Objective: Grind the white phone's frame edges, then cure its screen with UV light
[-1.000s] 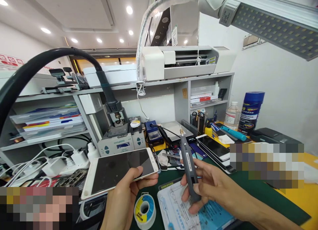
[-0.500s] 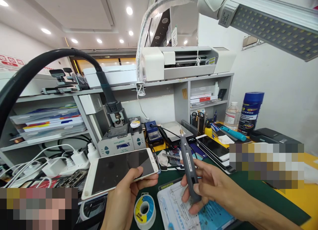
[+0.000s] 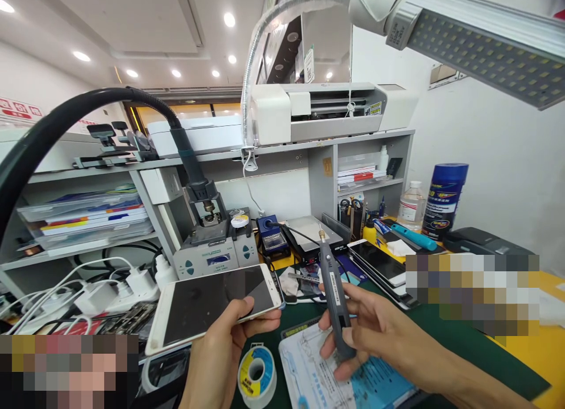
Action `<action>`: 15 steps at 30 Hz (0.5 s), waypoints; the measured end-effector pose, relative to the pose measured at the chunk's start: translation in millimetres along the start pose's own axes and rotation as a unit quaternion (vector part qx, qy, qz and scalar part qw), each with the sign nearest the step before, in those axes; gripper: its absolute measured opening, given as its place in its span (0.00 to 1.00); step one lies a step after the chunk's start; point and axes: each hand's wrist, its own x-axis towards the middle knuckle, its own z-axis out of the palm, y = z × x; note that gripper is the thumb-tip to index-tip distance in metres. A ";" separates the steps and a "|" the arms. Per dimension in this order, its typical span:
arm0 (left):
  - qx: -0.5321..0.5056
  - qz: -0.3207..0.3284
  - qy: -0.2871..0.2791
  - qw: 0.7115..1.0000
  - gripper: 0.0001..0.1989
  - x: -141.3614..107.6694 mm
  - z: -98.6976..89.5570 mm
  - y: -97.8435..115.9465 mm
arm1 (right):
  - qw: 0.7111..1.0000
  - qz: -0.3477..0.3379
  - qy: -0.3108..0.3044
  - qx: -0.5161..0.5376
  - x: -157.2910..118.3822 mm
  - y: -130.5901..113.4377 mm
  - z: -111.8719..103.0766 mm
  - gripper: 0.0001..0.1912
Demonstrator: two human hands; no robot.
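My left hand (image 3: 227,332) grips a white tablet (image 3: 198,309) by its right end, thumb on the dark glass and fingers beneath. The tablet's screen is dark and faces up toward me, tilted. In my right hand (image 3: 375,329) is a slim grey rotary tool (image 3: 334,297), held upright with its metal tip pointing up and away. My right thumb presses on its lower body. Below the tool lies a white and blue printed mat (image 3: 318,362). A spool of solder wire (image 3: 256,373) with a yellow and blue label sits between my hands.
Behind the tablet stands a hot-air station (image 3: 220,253) with a thick black hose (image 3: 88,100). White chargers (image 3: 99,294) and cables crowd the left. At right lie a dark-screened device (image 3: 377,262), a blue spray can (image 3: 445,200) and a clear bottle (image 3: 411,206). An LED lamp (image 3: 489,50) hangs overhead.
Almost nothing differs. The rotary tool and my right hand have shifted very slightly left in the view; the tablet stays in my left hand.
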 end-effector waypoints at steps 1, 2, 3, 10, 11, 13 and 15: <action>0.001 0.002 0.000 1.000 0.13 -0.1 0.0 0.0 | 1.000 0.000 0.000 0.000 0.1 -0.3 0.1 0.23; 0.003 0.003 0.001 1.000 0.13 -0.2 0.1 0.1 | 1.000 0.002 0.001 0.000 0.4 -0.6 0.1 0.23; 0.005 0.002 0.001 1.000 0.13 -0.3 0.3 0.4 | 1.000 0.003 0.002 0.001 0.6 -0.8 0.2 0.23; 0.012 0.003 -0.002 1.000 0.11 1.0 0.3 0.2 | 1.000 0.010 0.010 0.022 1.4 -1.8 0.8 0.22; 0.012 0.002 -0.004 1.000 0.11 1.5 -0.1 -0.2 | 0.999 0.010 0.008 0.032 1.2 -2.4 0.9 0.21; 0.013 0.002 -0.007 1.000 0.10 2.3 -1.2 -0.8 | 0.998 0.013 0.000 0.063 1.1 -4.3 0.4 0.20; 0.013 0.003 -0.009 1.000 0.10 2.8 -2.2 -1.0 | 0.994 0.020 -0.005 0.104 1.6 -6.6 -0.9 0.17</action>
